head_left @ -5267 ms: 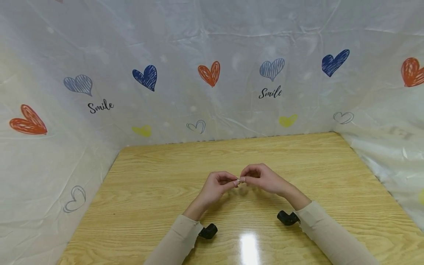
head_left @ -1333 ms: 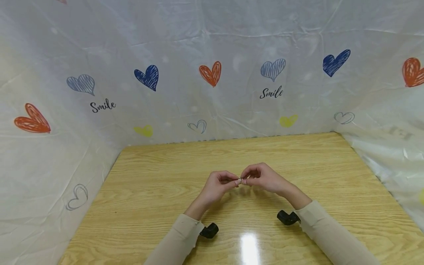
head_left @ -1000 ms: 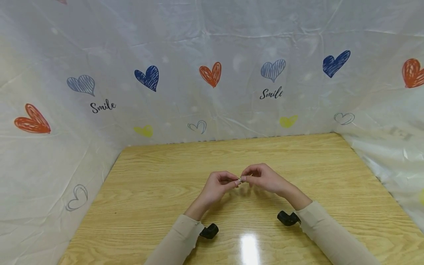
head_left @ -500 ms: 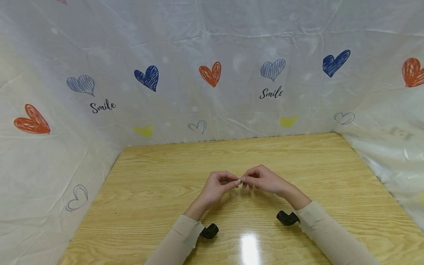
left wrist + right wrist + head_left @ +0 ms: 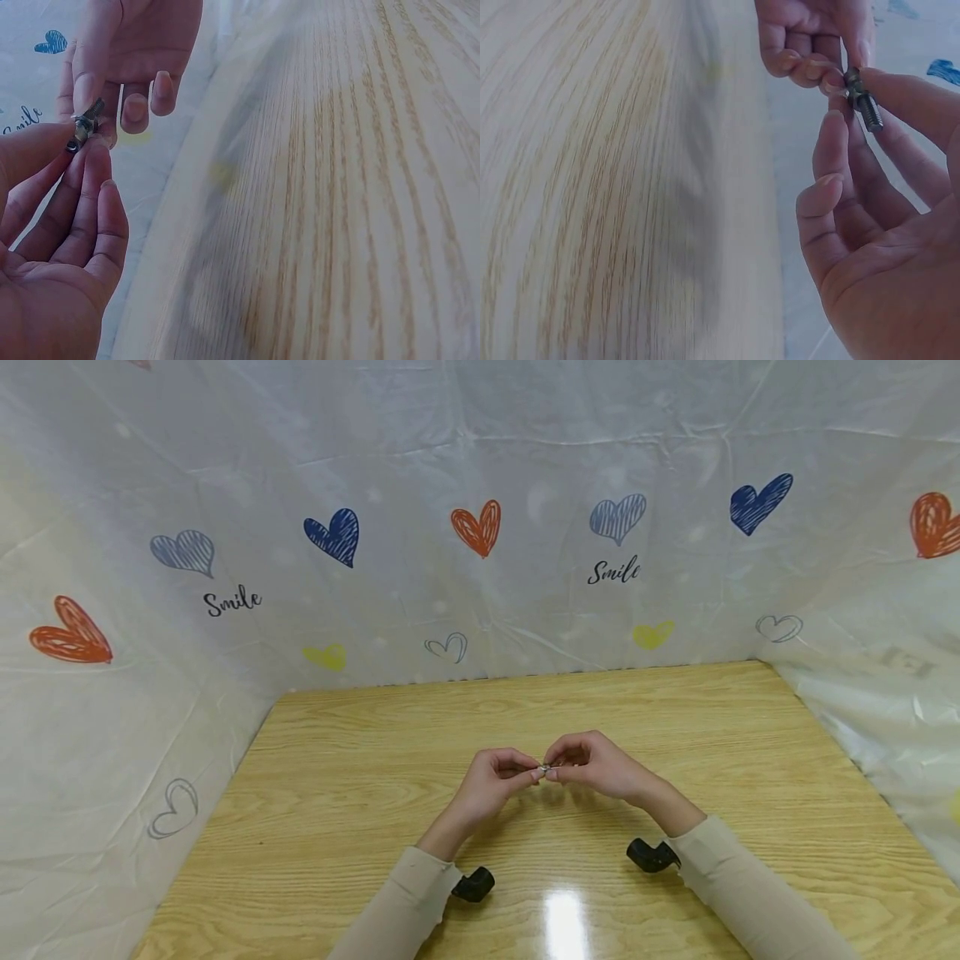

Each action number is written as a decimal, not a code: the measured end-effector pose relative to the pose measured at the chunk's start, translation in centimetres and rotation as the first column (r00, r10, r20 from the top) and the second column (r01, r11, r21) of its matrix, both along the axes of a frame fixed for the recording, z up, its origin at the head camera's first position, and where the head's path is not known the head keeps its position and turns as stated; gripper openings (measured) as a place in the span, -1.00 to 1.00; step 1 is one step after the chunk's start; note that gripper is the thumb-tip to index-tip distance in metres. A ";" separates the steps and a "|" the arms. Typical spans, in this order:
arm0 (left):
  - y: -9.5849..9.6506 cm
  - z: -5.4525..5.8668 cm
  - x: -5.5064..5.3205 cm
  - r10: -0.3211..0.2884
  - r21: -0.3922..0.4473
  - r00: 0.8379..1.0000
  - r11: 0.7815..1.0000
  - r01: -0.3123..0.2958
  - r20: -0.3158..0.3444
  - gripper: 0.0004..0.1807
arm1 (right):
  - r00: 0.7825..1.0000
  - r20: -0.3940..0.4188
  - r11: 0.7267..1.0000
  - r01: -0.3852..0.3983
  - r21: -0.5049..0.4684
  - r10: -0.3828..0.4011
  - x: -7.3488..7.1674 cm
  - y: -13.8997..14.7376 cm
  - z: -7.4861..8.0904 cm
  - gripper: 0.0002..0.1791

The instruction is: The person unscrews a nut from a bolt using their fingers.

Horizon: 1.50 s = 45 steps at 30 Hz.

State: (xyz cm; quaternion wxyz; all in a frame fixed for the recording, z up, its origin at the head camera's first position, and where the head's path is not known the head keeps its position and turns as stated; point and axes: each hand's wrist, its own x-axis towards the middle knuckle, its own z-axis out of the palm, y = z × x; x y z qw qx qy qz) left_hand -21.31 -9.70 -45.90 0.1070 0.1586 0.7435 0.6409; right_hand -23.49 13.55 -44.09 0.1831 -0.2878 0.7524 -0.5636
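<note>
Just above the table, a small metal bolt (image 5: 870,112) is held between both hands' fingertips. Its threaded shank points toward the right palm in the right wrist view, and a nut (image 5: 853,88) sits partway along it. My left hand (image 5: 491,785) pinches the unthreaded end between thumb and fingers. From the other side, my right hand (image 5: 600,767) pinches at the nut with thumb and index finger, the other fingers loosely bent. In the left wrist view the bolt (image 5: 86,126) lies slantwise, partly covered by the fingertips.
A wood-grain table (image 5: 360,752) spreads beneath the hands. White sheeting (image 5: 405,593) printed with hearts and "Smile" stands along the back and sides. A black wrist mount (image 5: 474,884) sticks out from the left sleeve, another black mount (image 5: 651,855) from the right.
The right fingers have repeatedly shifted at the bolt; half a second ago they covered more of it, and now more metal shows between the fingertips. The left hand has barely moved.
</note>
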 end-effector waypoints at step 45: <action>0.0 0.0 0.2 0.004 0.006 1.000 1.000 -0.004 0.007 -0.82 | 0.999 0.036 1.000 0.017 -0.023 -0.016 0.4 0.1 -0.4 -0.72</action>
